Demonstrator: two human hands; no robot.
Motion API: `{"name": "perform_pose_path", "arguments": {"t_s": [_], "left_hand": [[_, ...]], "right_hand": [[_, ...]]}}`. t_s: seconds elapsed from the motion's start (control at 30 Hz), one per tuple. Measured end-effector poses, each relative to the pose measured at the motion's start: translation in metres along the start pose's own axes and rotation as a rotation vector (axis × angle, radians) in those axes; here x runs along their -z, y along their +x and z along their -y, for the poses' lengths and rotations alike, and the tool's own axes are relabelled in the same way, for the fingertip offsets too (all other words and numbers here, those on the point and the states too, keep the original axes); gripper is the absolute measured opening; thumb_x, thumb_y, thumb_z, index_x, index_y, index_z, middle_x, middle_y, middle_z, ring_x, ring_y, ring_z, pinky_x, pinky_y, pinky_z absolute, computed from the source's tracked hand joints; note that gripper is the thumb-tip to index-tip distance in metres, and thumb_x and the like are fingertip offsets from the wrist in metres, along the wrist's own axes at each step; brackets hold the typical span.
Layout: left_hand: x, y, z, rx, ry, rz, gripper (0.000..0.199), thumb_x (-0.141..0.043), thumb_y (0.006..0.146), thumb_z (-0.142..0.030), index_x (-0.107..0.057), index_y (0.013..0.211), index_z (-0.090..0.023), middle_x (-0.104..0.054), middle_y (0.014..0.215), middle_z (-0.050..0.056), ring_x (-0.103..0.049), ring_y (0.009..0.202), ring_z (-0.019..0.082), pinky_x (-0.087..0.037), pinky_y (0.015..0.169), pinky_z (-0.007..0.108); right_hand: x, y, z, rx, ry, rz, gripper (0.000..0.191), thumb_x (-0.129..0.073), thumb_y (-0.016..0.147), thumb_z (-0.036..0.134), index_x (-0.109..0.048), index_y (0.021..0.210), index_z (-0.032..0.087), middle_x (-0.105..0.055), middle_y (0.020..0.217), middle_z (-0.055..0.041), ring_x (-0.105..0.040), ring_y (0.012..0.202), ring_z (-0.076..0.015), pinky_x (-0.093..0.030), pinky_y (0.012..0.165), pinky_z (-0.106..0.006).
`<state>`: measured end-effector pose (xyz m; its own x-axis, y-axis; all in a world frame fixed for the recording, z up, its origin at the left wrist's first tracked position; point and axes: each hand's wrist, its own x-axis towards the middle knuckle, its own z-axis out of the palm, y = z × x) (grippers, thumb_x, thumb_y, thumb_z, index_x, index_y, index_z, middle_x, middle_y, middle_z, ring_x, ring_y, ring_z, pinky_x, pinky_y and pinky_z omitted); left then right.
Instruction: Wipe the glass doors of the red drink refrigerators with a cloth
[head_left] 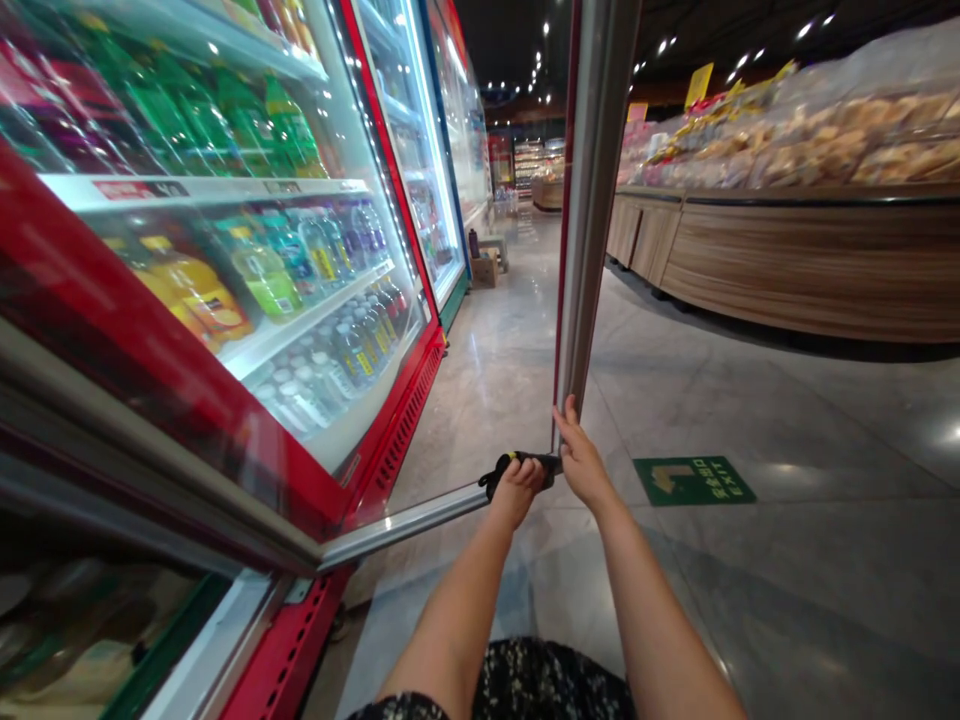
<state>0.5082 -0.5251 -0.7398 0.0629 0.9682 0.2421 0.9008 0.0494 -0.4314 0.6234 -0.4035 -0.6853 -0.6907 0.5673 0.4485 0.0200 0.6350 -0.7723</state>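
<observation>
An open glass refrigerator door [581,200] with a grey metal frame stands swung out in front of me. My left hand [517,488] is wrapped round a short black cylindrical thing with a small strap loop [496,476], close to the door's lower corner. What exactly this thing is does not show clearly. Against the door's upright edge lies my right hand [583,458], fingers stretched out and the palm turned to the frame. The door's bottom rail [409,527] runs from the hinge side at the left toward my hands.
To the left, a red-framed drinks fridge [386,440] holds shelves of bottles [199,290]. A wood-panelled display counter [810,255] piled with bagged food [847,140] stands at the right. A green exit sign [694,481] lies on the floor. Farther down the aisle sits a cardboard box [484,270].
</observation>
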Motion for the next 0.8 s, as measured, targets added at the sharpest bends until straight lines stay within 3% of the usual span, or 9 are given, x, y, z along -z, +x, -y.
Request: {"name": "perform_pose_path", "arguments": {"t_s": [0.17, 0.3, 0.37, 0.57, 0.7, 0.8], "left_hand": [[0.015, -0.018, 0.037, 0.020, 0.015, -0.043, 0.048, -0.050, 0.098, -0.017, -0.052, 0.142, -0.036, -0.059, 0.132, 0.003, -0.052, 0.120, 0.016, -0.045, 0.103, 0.034], [0.042, -0.024, 0.076, 0.317, 0.068, -0.168, 0.063, -0.047, 0.098, -0.016, -0.034, 0.156, -0.040, -0.057, 0.137, 0.009, -0.050, 0.127, 0.024, -0.040, 0.109, 0.045], [0.046, -0.032, 0.085, 0.403, 0.077, -0.227, 0.065, -0.049, 0.098, -0.016, -0.035, 0.155, -0.043, -0.058, 0.136, 0.008, -0.050, 0.127, 0.025, -0.038, 0.111, 0.047], [0.013, -0.086, 0.065, 0.096, 0.045, -0.130, 0.044, -0.056, 0.097, -0.019, -0.060, 0.135, -0.039, -0.064, 0.127, 0.002, -0.055, 0.117, 0.017, -0.041, 0.108, 0.036], [-0.003, -0.122, 0.056, 0.066, 0.038, -0.125, 0.037, -0.059, 0.095, -0.018, -0.067, 0.125, -0.038, -0.067, 0.121, -0.002, -0.057, 0.111, 0.012, -0.042, 0.104, 0.028], [0.004, -0.130, 0.068, 0.122, 0.046, -0.138, 0.047, -0.058, 0.095, -0.017, -0.062, 0.133, -0.043, -0.066, 0.123, -0.002, -0.057, 0.113, 0.013, -0.040, 0.107, 0.029]], "right_hand": [[-0.008, 0.001, 0.001, 0.010, -0.001, -0.033, 0.092, -0.038, 0.073, -0.003, -0.031, 0.159, 0.031, -0.005, 0.170, 0.0028, -0.008, 0.156, -0.0161, -0.011, 0.128, -0.046], [-0.018, 0.003, 0.008, -0.014, -0.005, -0.078, 0.090, -0.037, 0.074, -0.002, -0.034, 0.158, 0.029, -0.002, 0.170, 0.0023, -0.003, 0.156, -0.0183, -0.010, 0.127, -0.049], [-0.022, 0.004, 0.011, -0.030, -0.014, -0.091, 0.089, -0.038, 0.074, -0.002, -0.035, 0.157, 0.028, 0.000, 0.170, 0.0018, -0.002, 0.156, -0.0201, -0.011, 0.127, -0.050], [-0.029, 0.003, 0.015, -0.064, -0.023, -0.144, 0.086, -0.040, 0.075, -0.001, -0.039, 0.156, 0.028, 0.002, 0.171, 0.0030, -0.001, 0.156, -0.0212, -0.011, 0.127, -0.049], [-0.032, 0.000, 0.013, -0.063, -0.035, -0.145, 0.087, -0.040, 0.076, -0.002, -0.036, 0.157, 0.030, 0.005, 0.170, 0.0010, -0.001, 0.156, -0.0232, -0.011, 0.127, -0.053], [-0.035, -0.002, 0.012, -0.064, -0.094, -0.129, 0.091, -0.040, 0.075, -0.002, -0.028, 0.160, 0.031, 0.012, 0.169, 0.0020, 0.002, 0.155, -0.0250, -0.011, 0.126, -0.054]]}}
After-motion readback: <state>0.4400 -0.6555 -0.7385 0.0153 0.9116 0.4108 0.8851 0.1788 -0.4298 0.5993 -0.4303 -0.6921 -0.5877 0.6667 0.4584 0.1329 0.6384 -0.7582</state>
